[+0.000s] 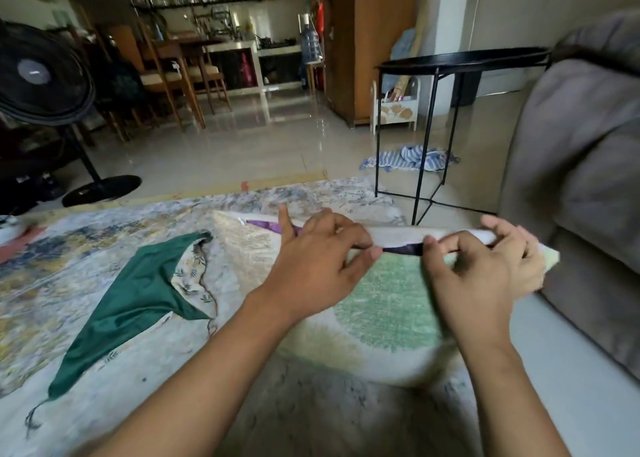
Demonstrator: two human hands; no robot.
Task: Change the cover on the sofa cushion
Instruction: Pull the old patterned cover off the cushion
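A sofa cushion point(388, 304) in a pale cream and green cover lies on the rug in front of me. Its far edge is open, and purple fabric point(266, 226) shows in the gap. My left hand point(318, 266) pinches that open edge near the middle, index finger pointing up. My right hand point(485, 269) pinches the same edge further right, close to the cushion's corner. A dark green cover point(128, 304) with a leaf-print lining and a tassel lies flat on the rug to the left.
A patterned rug point(86, 248) covers the floor. A grey sofa point(581, 179) stands on the right, a black metal side table point(460, 61) beyond the cushion, a striped cloth point(412, 158) under it. A black standing fan point(45, 75) is at the left.
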